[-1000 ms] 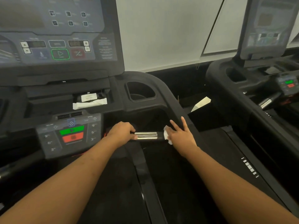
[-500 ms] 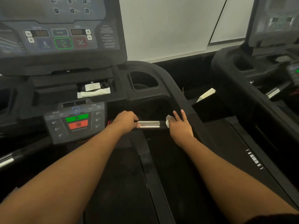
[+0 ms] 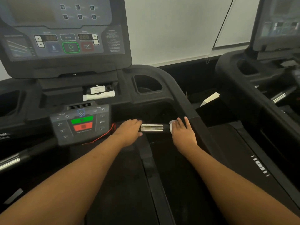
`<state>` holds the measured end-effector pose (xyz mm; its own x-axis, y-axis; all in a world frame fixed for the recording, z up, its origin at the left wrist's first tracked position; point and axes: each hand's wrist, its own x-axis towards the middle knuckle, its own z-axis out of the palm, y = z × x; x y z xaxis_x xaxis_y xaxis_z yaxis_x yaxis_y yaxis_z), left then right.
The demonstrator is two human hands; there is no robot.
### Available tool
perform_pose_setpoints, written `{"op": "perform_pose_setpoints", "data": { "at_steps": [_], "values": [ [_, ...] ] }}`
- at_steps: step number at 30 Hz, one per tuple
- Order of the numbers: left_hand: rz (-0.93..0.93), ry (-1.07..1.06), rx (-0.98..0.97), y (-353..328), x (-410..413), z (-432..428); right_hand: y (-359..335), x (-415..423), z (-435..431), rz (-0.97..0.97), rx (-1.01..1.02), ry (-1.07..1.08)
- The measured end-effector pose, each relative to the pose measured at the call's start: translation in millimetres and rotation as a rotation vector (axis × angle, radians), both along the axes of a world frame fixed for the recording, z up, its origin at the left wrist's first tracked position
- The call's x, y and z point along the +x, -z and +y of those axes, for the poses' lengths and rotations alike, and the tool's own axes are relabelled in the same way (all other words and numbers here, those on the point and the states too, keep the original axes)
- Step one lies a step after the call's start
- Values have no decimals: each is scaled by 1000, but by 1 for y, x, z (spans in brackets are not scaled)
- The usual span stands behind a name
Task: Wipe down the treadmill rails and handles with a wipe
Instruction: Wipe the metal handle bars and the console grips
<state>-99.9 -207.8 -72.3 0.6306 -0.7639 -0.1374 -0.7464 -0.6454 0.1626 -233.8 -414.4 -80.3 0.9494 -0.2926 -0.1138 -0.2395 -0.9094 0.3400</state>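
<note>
A short black handle with a shiny chrome grip [image 3: 151, 128] runs across the middle of the treadmill, just right of the small control panel. My left hand [image 3: 129, 131] is wrapped around the handle's left end. My right hand [image 3: 182, 133] presses a white wipe [image 3: 171, 126] onto the handle's right end, where it meets the black side rail [image 3: 186, 103]; two fingers are stretched out onto the rail. Most of the wipe is hidden under my palm.
The big console screen [image 3: 65, 33] stands above, with a tray holding white packets [image 3: 98, 95] and a cup holder [image 3: 146, 85] beside it. A red cord [image 3: 103, 137] hangs off the small control panel [image 3: 81, 124]. A second treadmill [image 3: 259, 88] stands close on the right.
Both hands stay on the handle. My right hand with the wipe has shifted slightly right toward the side rail, and its fingers have flattened. The view has tilted a little.
</note>
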Motion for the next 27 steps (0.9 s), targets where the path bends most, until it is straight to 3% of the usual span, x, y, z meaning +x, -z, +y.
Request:
{"op": "perform_pose_setpoints", "data": {
  "at_steps": [3, 7, 12, 14, 20, 27],
  "values": [
    [-42, 31, 278, -11, 19, 15, -7, 16, -6, 12, 16, -39],
    [-156, -70, 388, -7, 13, 14, -12, 38, -4, 40, 113, -35],
    [-176, -116, 364, -3, 9, 9, 3, 5, 8, -350, 433, 34],
    [-177, -123, 346, -3, 11, 10, 9, -8, 11, -393, 432, 50],
    [-169, -129, 320, 0, 10, 10, 15, 13, 11, -250, 232, 58],
    [-179, -124, 304, -1, 9, 10, 21, 6, 29, -232, 115, 150]
  ]
}}
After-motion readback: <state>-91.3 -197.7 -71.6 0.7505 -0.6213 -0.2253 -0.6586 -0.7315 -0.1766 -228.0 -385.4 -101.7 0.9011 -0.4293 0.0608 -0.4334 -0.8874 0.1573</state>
